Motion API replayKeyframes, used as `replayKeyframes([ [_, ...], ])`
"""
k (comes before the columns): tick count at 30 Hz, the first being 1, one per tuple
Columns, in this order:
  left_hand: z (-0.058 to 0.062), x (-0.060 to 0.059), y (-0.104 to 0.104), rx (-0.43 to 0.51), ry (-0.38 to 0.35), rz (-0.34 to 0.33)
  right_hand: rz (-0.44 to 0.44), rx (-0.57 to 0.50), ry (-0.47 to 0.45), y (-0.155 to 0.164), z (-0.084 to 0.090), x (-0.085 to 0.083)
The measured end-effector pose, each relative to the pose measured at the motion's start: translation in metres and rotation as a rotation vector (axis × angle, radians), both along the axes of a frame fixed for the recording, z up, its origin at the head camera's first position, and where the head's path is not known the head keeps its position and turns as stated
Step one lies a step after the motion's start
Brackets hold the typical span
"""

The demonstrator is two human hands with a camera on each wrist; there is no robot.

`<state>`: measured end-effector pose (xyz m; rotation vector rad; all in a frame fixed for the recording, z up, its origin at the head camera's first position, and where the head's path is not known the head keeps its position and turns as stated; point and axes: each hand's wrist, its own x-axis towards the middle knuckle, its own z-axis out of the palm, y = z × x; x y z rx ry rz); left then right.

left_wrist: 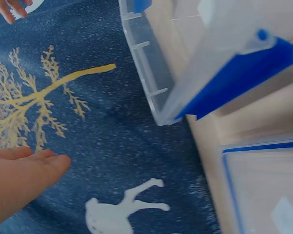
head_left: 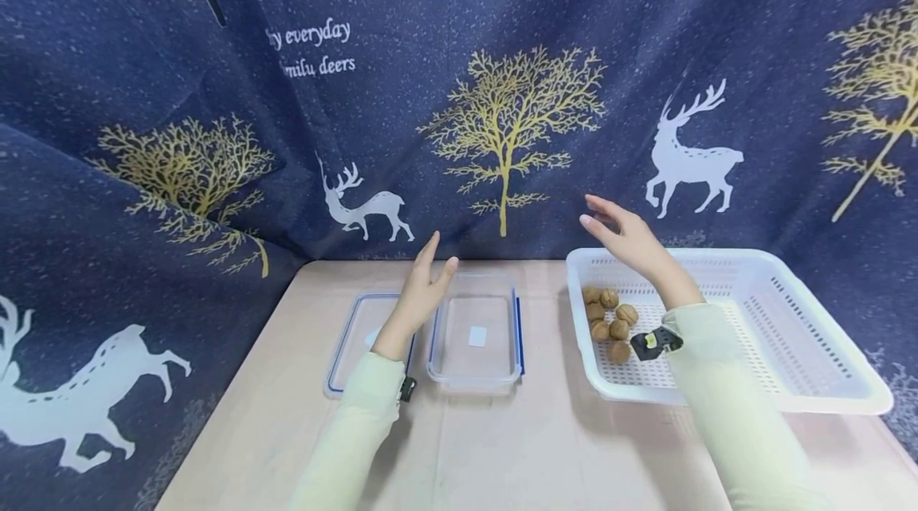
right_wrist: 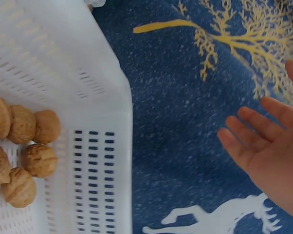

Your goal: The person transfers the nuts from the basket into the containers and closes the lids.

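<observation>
1. My left hand (head_left: 423, 292) is raised with fingers straight and holds nothing; it hovers over the gap between lid (head_left: 351, 340) and box (head_left: 476, 340).
2. My right hand (head_left: 631, 244) is spread too and empty, lifted above the basket's (head_left: 803, 336) near corner.
3. The walnuts (head_left: 610, 324) (tan, wrinkled, six or so) lie bunched in the basket's left end on the table (head_left: 545, 447).

backdrop cloth (head_left: 502, 56) navy, gold trees + white deer, 12 o'clock behind pale wood table (head_left: 545, 455).

Head view downward; wrist views close, perhaps sideways.
</observation>
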<state>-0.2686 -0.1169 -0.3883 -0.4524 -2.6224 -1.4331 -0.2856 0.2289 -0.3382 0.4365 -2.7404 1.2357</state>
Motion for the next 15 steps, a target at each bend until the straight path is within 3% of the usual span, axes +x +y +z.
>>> replayKeyframes([
  [5,-0.012,-0.005,-0.007,0.126,0.009,-0.009,0.024,-0.126,-0.048,0.013,-0.003,-0.003],
  [7,-0.008,0.000,-0.006,0.197,0.005,-0.011,0.028,-0.164,-0.078,0.017,-0.006,-0.005],
  [9,-0.013,0.000,-0.007,0.253,0.007,0.000,0.034,-0.190,-0.109,0.021,-0.009,-0.007],
  [12,-0.021,-0.001,-0.008,0.329,-0.019,0.010,0.041,-0.222,-0.141,0.026,-0.013,-0.009],
  [15,-0.038,-0.007,-0.013,0.371,-0.051,0.022,0.059,-0.273,-0.153,0.030,-0.019,-0.012],
])
